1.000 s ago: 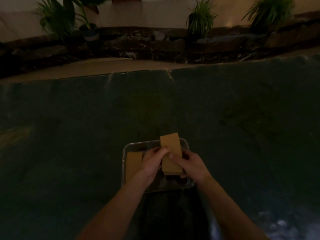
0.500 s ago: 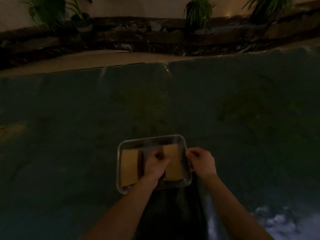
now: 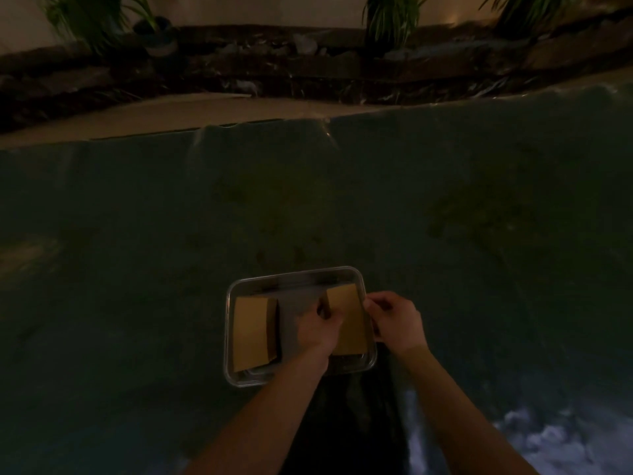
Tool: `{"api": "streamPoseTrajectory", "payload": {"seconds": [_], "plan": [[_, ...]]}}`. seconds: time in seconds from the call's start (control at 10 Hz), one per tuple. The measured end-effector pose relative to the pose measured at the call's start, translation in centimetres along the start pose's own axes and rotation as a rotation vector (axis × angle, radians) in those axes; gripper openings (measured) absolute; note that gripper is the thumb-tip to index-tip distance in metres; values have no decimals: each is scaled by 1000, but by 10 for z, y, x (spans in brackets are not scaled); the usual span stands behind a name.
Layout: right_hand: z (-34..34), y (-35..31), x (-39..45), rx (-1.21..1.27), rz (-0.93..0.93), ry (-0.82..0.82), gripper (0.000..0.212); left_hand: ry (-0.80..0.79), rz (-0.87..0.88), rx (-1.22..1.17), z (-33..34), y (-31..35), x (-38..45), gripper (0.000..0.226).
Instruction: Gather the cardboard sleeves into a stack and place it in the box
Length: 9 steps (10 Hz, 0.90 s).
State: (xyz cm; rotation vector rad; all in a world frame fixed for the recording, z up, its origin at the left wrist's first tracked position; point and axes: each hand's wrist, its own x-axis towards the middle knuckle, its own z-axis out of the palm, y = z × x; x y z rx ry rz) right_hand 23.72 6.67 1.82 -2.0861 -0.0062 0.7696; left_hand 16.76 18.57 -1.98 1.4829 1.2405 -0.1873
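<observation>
A clear rectangular box [image 3: 294, 277] sits on the dark green table near me. Two stacks of tan cardboard sleeves lie flat inside it. The left stack [image 3: 251, 332] rests against the box's left wall. The right stack [image 3: 349, 320] lies against the right wall. My left hand [image 3: 317, 329] is inside the box with its fingers curled on the left edge of the right stack. My right hand [image 3: 397, 320] is at the box's right rim, fingertips pinched near the rim and the stack's right edge; whether it grips the rim is unclear.
The dark green table cover [image 3: 308, 200] spreads wide on all sides of the box. Beyond its far edge runs a tan strip [image 3: 171, 114], then a dark ledge with potted plants [image 3: 390, 18]. A pale patterned patch [image 3: 548, 437] shows at the lower right.
The right stack, held upright above the box by both hands a second ago, now lies flat inside it. My right hand has moved off the stack to the box's right rim.
</observation>
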Motion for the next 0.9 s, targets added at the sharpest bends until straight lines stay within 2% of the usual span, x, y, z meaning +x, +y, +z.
{"api": "streamPoseTrajectory", "payload": {"seconds": [0.1, 0.2, 0.4, 0.5, 0.6, 0.7, 0.8, 0.9], "plan": [[0, -1, 0, -6, -4, 3, 10, 20, -6, 52, 3, 2, -1, 6], [0, -2, -2, -12, -7, 6, 12, 82, 53, 196, 4, 7, -6, 23], [2, -5, -7, -75, -28, 53, 9, 73, 56, 344, 11, 15, -14, 23], [3, -10, -15, -107, -42, 87, 14, 37, 64, 342, 7, 18, -19, 26], [1, -18, -27, -118, -35, 121, 29, -38, 87, 297, -8, 22, -30, 38], [-3, -27, -41, -130, -52, 176, 35, -11, 194, 292, -29, 26, -46, 36], [-20, -45, -76, -53, -231, 302, 32, 161, 518, 184, -78, 37, -76, 25], [-35, -57, -98, -115, -438, 403, 31, 258, 814, 176, -113, 44, -96, 34]]}}
